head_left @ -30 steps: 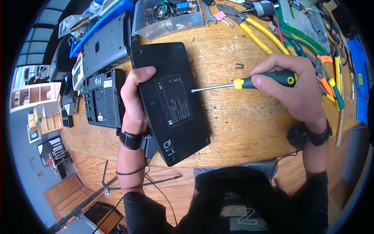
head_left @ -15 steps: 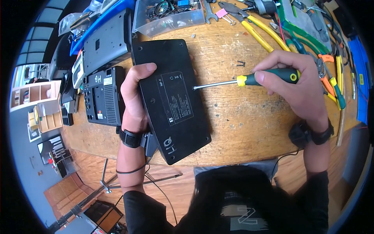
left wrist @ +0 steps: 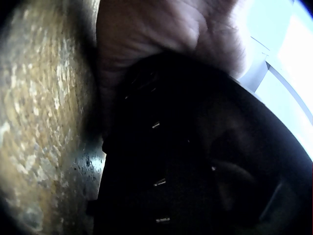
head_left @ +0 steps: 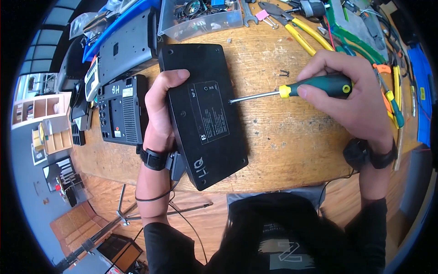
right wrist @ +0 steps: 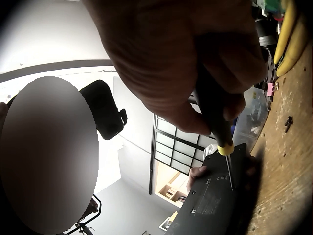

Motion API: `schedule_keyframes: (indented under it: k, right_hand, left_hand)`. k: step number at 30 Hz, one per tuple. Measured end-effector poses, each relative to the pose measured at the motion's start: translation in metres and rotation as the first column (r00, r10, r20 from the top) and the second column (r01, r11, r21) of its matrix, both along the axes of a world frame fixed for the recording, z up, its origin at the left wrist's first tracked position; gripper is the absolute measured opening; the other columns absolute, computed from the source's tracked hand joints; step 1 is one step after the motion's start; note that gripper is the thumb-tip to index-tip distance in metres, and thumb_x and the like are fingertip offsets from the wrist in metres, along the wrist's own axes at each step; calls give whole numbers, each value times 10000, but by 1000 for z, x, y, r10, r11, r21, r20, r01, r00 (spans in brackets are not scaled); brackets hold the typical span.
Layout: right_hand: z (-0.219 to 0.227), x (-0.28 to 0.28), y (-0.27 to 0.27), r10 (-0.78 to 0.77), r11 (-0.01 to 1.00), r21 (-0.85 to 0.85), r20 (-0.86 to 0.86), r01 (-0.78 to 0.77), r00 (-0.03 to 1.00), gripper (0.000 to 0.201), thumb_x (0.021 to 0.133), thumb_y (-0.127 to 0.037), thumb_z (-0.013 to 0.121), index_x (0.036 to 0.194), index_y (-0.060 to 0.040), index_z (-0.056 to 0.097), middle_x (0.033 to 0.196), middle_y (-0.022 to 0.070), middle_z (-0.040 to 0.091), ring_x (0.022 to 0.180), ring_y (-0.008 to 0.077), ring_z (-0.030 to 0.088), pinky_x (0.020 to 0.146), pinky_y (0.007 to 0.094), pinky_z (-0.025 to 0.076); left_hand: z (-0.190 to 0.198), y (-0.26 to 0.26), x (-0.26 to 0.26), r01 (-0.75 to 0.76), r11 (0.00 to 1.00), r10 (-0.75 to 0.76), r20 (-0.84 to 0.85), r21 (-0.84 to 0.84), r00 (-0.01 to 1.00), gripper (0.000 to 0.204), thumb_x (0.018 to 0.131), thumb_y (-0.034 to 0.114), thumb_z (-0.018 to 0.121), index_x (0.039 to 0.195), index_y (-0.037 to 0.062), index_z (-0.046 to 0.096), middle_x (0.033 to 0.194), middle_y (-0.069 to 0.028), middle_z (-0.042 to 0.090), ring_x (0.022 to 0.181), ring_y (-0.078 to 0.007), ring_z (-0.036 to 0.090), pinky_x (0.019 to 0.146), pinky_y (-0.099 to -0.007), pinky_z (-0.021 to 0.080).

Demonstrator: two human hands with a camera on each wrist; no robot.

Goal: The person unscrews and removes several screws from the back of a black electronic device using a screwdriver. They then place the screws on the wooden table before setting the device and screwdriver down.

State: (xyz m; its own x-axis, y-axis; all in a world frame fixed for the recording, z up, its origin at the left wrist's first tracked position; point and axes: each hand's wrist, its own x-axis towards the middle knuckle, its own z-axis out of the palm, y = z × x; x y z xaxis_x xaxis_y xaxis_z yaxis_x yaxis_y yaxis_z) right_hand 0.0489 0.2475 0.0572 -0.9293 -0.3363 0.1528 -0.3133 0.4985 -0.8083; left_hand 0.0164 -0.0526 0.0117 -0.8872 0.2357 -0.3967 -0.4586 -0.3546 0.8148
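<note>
A black rectangular device housing point(head_left: 205, 157) with a printed label and corner screw holes is tilted up over the bench. My left hand point(head_left: 159, 102) grips it by its left edge, thumb across the label face; fingertips show past the far edge. In my right hand point(head_left: 349, 91) is a screwdriver point(head_left: 326, 86) with a green and yellow handle, its shaft level and pointing left. The tip meets a hole near the housing's right edge. From the right wrist view the screwdriver shaft point(right wrist: 230, 171) also reaches the housing point(right wrist: 210, 200). The left wrist view is mostly dark, with the left palm point(left wrist: 166, 29) at the top.
Two small dark screws point(head_left: 284, 73) lie on the wooden bench point(head_left: 292, 150). Left stand a second black device point(head_left: 122, 109) and a black panel point(head_left: 127, 45). A clear parts bin point(head_left: 200, 25), yellow-handled pliers point(head_left: 310, 36) and a green tray point(head_left: 360, 32) line the back.
The housing tips a little, its right side turning further away. My right hand shifts slightly right and rotates around the screwdriver handle; the tip stays at the same hole.
</note>
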Motion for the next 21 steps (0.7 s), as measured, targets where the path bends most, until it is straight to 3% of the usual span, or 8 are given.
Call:
schedule_keyframes:
  k: [3, 9, 12, 13, 14, 16, 19, 21]
  right_hand:
    - [1, -5, 0, 94, 996, 10, -147, -93, 985, 149, 817, -24, 802, 945, -19, 725, 862, 40, 711, 769, 113, 648, 678, 262, 464]
    - [15, -10, -3, 178, 983, 70, -178, -168, 968, 244, 758, 5, 829, 987, -51, 764, 878, 59, 707, 813, 183, 667, 709, 285, 477]
    - [13, -10, -8, 190, 980, 109, -285, -165, 940, 168, 807, -32, 819, 967, -36, 765, 806, 57, 683, 750, 167, 655, 681, 285, 473]
    - [16, -9, -10, 113, 987, 130, -158, -93, 981, 145, 827, -48, 812, 962, -29, 763, 792, 58, 683, 721, 164, 647, 670, 287, 472]
    - [22, -6, -11, 29, 987, 162, -30, -24, 999, 127, 846, -65, 805, 957, -22, 760, 778, 58, 684, 693, 162, 639, 658, 289, 471]
    - [25, -5, -9, -8, 975, 224, 51, -4, 999, 117, 880, -93, 790, 955, -12, 753, 761, 59, 690, 653, 161, 633, 643, 289, 473]
    - [18, -5, -3, 121, 957, 275, -80, -95, 989, 127, 902, -111, 776, 963, -6, 739, 774, 62, 713, 650, 171, 652, 646, 282, 486]
    - [17, -4, -4, 159, 953, 284, -167, -106, 973, 126, 883, -96, 784, 962, -10, 733, 810, 69, 729, 689, 182, 678, 666, 278, 500]
  left_hand:
    - [-2, -4, -2, 18, 1000, -18, 0, -3, 1000, 495, 890, 314, 608, 1196, -74, 628, 961, -172, 734, 776, -242, 739, 703, -336, 630]
    - [-3, -4, -2, 29, 1000, -29, -1, -7, 1000, 491, 898, 316, 608, 1203, -67, 627, 958, -166, 733, 780, -237, 738, 709, -330, 627]
    - [-5, -7, -3, 70, 995, -72, -28, -69, 997, 641, 890, 354, 546, 1328, -114, 549, 1139, -250, 703, 955, -305, 735, 840, -384, 622]
    - [-6, -8, -4, 88, 991, -92, -39, -99, 995, 718, 885, 373, 515, 1388, -138, 510, 1229, -291, 688, 1042, -339, 734, 905, -411, 620]
    - [-5, -8, -3, 91, 990, -96, -41, -107, 995, 718, 885, 375, 515, 1387, -138, 511, 1228, -292, 687, 1041, -339, 734, 903, -410, 621]
    - [-1, -5, -1, 96, 988, -103, -47, -121, 994, 718, 886, 378, 516, 1385, -138, 512, 1228, -293, 687, 1039, -340, 734, 899, -410, 623]
    - [-1, -2, 0, 30, 999, -30, -20, -20, 999, 510, 897, 318, 594, 1230, -67, 620, 987, -170, 730, 809, -238, 737, 727, -342, 628]
    - [-4, -4, -1, 36, 999, -36, -9, 3, 999, 509, 896, 314, 593, 1232, -68, 618, 990, -171, 730, 813, -238, 737, 730, -345, 629]
